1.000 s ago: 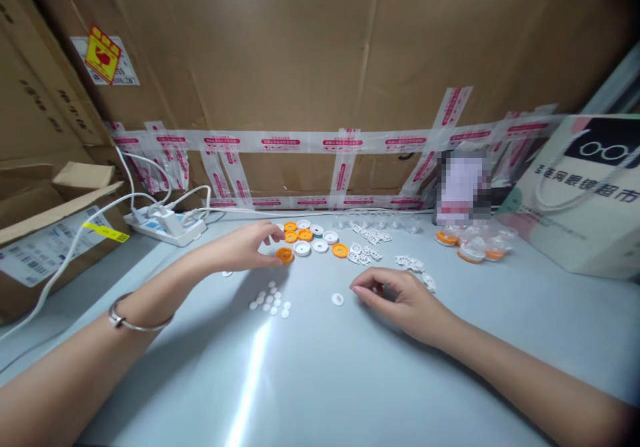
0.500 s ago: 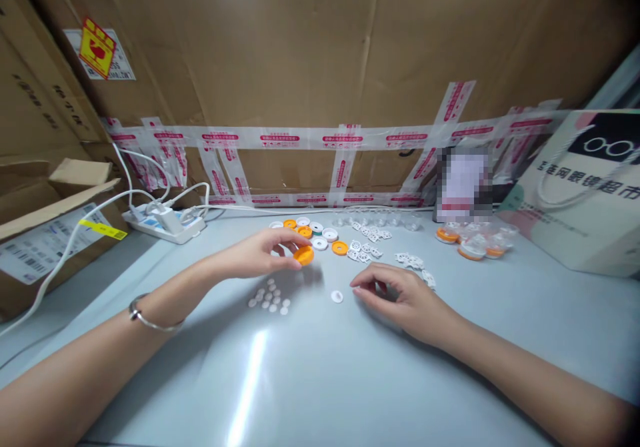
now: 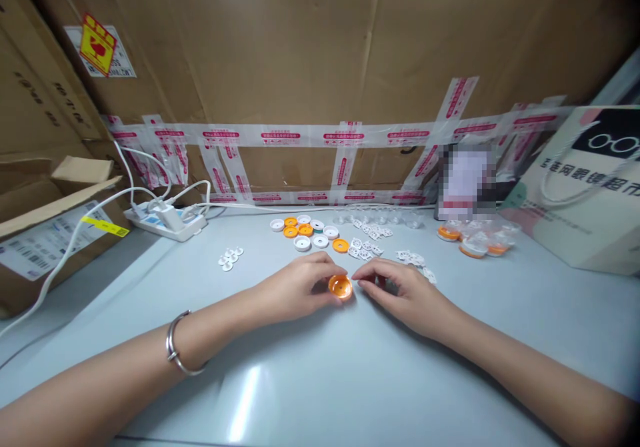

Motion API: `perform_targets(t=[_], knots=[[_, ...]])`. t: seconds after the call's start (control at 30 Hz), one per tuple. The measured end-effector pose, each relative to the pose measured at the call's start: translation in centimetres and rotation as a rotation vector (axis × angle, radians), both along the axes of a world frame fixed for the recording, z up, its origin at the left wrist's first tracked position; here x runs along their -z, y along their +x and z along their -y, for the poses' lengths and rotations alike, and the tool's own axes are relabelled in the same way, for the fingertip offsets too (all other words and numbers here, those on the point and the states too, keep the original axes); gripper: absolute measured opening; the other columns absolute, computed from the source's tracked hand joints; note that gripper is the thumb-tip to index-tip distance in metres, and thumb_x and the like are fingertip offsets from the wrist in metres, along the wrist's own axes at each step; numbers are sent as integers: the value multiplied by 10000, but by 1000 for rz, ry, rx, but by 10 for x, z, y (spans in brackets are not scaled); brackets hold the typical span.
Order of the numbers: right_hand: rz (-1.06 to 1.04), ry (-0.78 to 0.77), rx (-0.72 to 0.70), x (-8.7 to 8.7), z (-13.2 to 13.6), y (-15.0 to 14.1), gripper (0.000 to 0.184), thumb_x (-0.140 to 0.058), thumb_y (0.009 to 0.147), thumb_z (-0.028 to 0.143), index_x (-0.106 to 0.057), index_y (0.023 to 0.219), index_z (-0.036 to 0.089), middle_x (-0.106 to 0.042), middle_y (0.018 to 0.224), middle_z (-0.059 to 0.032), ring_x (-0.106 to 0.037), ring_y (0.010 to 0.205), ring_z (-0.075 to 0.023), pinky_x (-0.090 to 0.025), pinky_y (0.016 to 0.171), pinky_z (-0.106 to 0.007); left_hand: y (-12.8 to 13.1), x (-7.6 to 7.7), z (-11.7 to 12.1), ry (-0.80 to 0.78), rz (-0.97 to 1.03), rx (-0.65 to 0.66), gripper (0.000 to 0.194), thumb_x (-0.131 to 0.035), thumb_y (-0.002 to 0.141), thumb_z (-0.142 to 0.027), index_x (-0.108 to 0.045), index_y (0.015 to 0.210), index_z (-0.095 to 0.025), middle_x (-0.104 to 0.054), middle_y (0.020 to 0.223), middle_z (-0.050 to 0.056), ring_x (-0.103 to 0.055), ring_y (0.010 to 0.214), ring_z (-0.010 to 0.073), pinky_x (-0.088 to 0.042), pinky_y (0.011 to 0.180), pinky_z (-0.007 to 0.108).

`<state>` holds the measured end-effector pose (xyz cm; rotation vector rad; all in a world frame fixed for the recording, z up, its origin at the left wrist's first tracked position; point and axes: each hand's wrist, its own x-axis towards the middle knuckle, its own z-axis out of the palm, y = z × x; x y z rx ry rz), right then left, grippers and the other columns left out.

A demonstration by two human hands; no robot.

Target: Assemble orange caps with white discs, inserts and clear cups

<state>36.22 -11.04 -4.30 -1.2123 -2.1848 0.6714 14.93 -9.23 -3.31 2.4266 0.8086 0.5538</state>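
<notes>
Orange round plastic dish [image 3: 341, 288]: between the two hands, rim pinched by left hand [image 3: 297, 290], thumb opposing fingers. Right hand [image 3: 407, 295] just beside it, fingers curled, thumb and forefinger slightly apart. Judged light, stiff, possibly slippery; best held across opposite rim edges.

Left hand [image 3: 297, 287] pinching orange cup [image 3: 341, 289] by its side. Right hand [image 3: 407, 293] just beside cup, fingers curled. Orange and white rings [image 3: 305, 231] clustered behind. White pegs [image 3: 229, 258] beyond left forearm. Power strip [image 3: 173, 229] near open carton [image 3: 55, 200]; paper bag [image 3: 565, 213] far right.
</notes>
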Motion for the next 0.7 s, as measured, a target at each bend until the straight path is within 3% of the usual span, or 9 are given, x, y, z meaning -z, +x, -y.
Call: perform_targets(t=[0.2,0.7], knots=[[-49,-117,11,5,-1,0,106,-464,833,215,-543,903,216,-640,820,1,-563,707,-128,-437,636,-257,4,0,4,17,6,13,232,-565,826,-241,-594,1049,-182,-547,954,51,-520,871,151,-424,786,260],[-85,-130,-49,2,3,-5,89,-469,813,194,-518,886,205,-630,830,-12,-559,721,-132,-447,668,-273,2,9,1,-35,21,-17,236,-597,783,-251,-600,1010,-188,-548,918,48,-524,830,155,-429,731,262]])
